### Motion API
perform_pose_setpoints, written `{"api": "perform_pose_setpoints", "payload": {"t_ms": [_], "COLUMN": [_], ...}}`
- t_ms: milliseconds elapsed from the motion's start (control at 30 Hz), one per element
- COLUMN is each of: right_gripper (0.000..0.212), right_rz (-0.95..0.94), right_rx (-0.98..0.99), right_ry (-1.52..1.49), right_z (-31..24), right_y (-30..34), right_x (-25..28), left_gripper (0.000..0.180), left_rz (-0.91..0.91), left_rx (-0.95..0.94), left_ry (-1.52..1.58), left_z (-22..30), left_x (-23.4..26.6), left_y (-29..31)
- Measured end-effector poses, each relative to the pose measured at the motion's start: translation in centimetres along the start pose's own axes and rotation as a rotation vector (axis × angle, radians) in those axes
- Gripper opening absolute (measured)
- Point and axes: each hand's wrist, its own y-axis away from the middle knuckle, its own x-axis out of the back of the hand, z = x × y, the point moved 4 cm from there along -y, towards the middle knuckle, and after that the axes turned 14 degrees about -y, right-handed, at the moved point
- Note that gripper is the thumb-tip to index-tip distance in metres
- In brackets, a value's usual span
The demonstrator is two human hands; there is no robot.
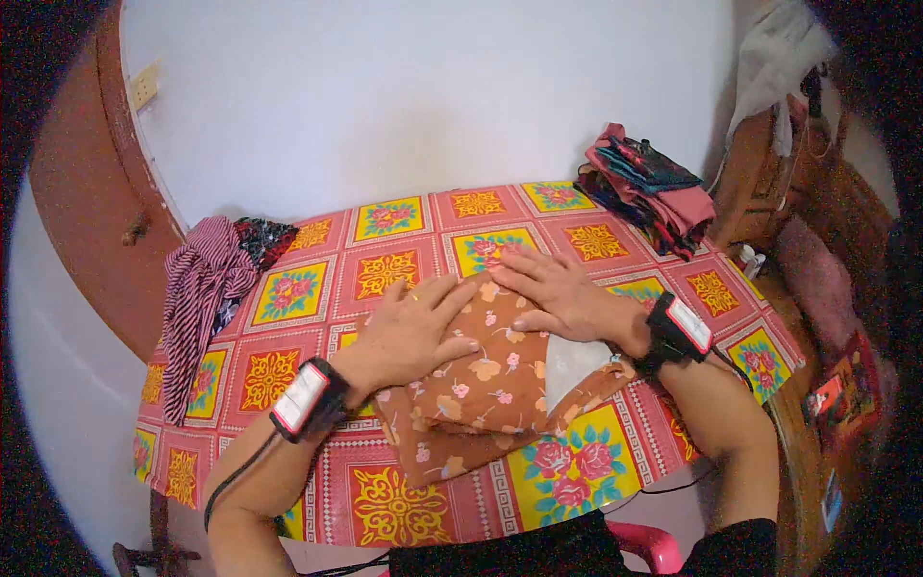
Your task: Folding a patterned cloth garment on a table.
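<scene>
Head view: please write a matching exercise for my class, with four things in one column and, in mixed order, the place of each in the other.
Things
1. Brown cloth
2. Striped cloth
3. Folded stack
4. Wall

Places
A. At the far right corner of the tablecloth
B. Behind the table, rising to the top of the view
C. Under the left hand and the right hand
D. At the left side of the tablecloth

Right pairs: 1-C, 2-D, 3-A, 4-B
</scene>
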Motion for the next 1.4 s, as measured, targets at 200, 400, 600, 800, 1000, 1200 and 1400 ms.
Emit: {"api": "perform_pose_setpoints", "payload": {"t_ms": [200,400,600,800,1000,1200,1400], "right_gripper": [0.072,0.071,0.068,0.066,0.064,0.061,0.059], "right_rz": [-0.035,-0.045,-0.045,-0.013,-0.028,-0.208,-0.098], "right_rx": [-0.034,-0.122,-0.166,-0.202,-0.262,-0.473,-0.226], "right_ry": [-0.093,-0.148,-0.134,-0.165,-0.077,0.193,0.235], "right_z": [1.3,2.9,3.3,3.6,1.7,-1.3,-2.4], "right_y": [0.2,0.7,1.3,1.4,1.5,0.8,0.5], "right_x": [-0.7,-0.2,0.1,-0.2,0.6,3.0,3.2], "left_gripper": [0.074,0.075,0.074,0.072,0.066,0.053,0.053], "left_rz": [-0.21,-0.155,-0.171,-0.179,-0.178,0.045,0.123], "left_rx": [0.026,0.004,0.046,0.078,0.138,0.229,-0.179], "left_ry": [0.163,0.061,0.078,0.116,0.067,-0.153,0.291], "left_z": [0.0,0.3,0.1,-0.6,-3.5,-4.9,3.5], "left_x": [-0.7,0.2,1.0,1.1,0.5,1.3,5.4], "left_y": [0.2,3.0,5.6,6.0,6.3,6.4,4.7]}}
